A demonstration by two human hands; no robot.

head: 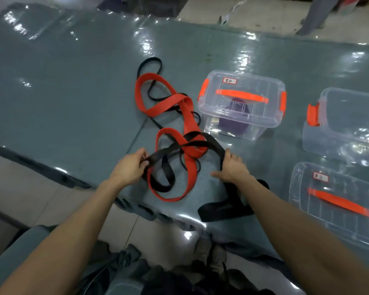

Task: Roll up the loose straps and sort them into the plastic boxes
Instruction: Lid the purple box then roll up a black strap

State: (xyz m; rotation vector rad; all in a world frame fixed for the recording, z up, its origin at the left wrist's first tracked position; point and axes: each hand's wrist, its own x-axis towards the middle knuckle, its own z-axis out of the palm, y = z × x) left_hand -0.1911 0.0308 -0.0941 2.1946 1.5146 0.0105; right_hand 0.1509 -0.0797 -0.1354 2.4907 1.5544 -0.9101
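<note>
A wide red strap (188,116) lies in loose loops on the grey table (73,92), tangled with a wide black strap (192,143) and a thin black strap (151,62). My left hand (130,167) pinches the wide black strap at its left bend. My right hand (232,167) grips the same strap on the right, thumb spread on the table. The strap's tail (222,207) runs under my right forearm to the table's front edge. A lidded clear box (243,105) with orange clasps holds a dark purple roll.
An open clear box (345,124) sits at the far right. Below it lies a clear lid or box with an orange handle and a label (332,205). The table's front edge runs diagonally below my hands. A person's leg stands on the floor beyond the table.
</note>
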